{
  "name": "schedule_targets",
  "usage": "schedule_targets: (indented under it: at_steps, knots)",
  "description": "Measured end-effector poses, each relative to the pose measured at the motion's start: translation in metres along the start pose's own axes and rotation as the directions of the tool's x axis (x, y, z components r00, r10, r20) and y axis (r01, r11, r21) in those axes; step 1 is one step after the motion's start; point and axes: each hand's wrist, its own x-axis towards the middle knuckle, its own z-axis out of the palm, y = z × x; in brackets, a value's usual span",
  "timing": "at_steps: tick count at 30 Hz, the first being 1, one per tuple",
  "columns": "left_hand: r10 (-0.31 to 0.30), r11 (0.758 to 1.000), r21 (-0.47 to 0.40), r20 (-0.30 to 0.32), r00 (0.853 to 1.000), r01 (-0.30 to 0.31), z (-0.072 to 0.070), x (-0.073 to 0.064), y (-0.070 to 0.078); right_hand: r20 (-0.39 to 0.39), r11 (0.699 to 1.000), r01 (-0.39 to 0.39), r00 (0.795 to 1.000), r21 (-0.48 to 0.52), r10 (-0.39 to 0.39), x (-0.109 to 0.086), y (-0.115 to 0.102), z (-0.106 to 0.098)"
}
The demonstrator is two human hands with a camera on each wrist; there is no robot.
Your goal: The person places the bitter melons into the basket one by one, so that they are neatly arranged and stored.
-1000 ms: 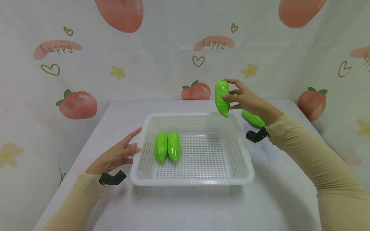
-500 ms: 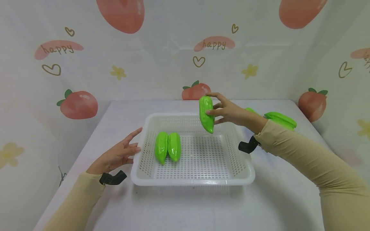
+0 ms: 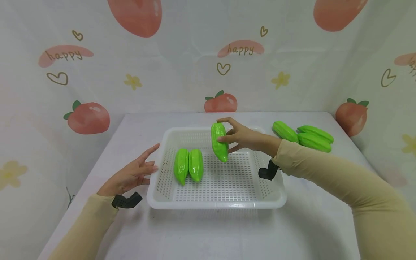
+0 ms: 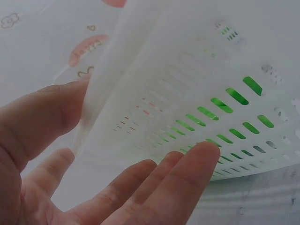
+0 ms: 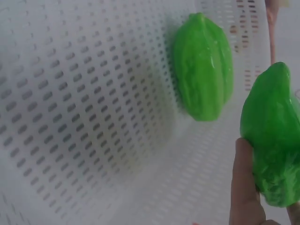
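My right hand [image 3: 243, 138] holds a glossy green ridged fruit [image 3: 217, 132], shaped like a bitter melon, between thumb and fingers. It tilts with its tapered tip down, over the middle of a white perforated plastic basket [image 3: 214, 205]. Inside the basket, to the left, two matching green fruits [image 3: 196, 164] lie side by side. In the right wrist view the held fruit [image 5: 274, 126] appears near another green fruit [image 5: 202, 68] in the basket. My left hand [image 3: 133, 174] is at the basket's left side, fingers extended and spread; in the left wrist view they lie along its slotted wall [image 4: 187, 89].
Behind and right of the basket, three more green fruits [image 3: 313, 141] lie together on the white table [image 3: 208, 234]. A printed cloth backdrop [image 3: 182, 72] stands along the back and sides. A black wrist strap [image 3: 269, 170] is on each arm.
My right hand has brought the green fruit leftward and down, from the basket's back right corner to over its middle. The fruits at right have come into view. My left hand has not moved.
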Motion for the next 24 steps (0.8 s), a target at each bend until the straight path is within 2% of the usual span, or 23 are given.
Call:
schedule_targets:
  at_steps: [7, 13, 24]
  knots:
    - [0.010, 1.000, -0.015, 0.010, 1.000, -0.010, 0.000, 0.001, -0.001, 0.016, 0.998, -0.065, 0.998, -0.005, 0.065, 0.012, 0.010, 0.017]
    - [0.004, 1.000, 0.007, 0.005, 1.000, -0.004, 0.000, 0.001, -0.001, -0.014, 0.990, -0.140, 0.990, 0.005, 0.140, 0.024, 0.019, 0.031]
    - [-0.023, 1.000, 0.013, -0.020, 1.000, 0.023, 0.000, 0.001, 0.001, -0.036, 0.979, -0.199, 0.979, 0.036, 0.201, 0.039, 0.035, 0.045]
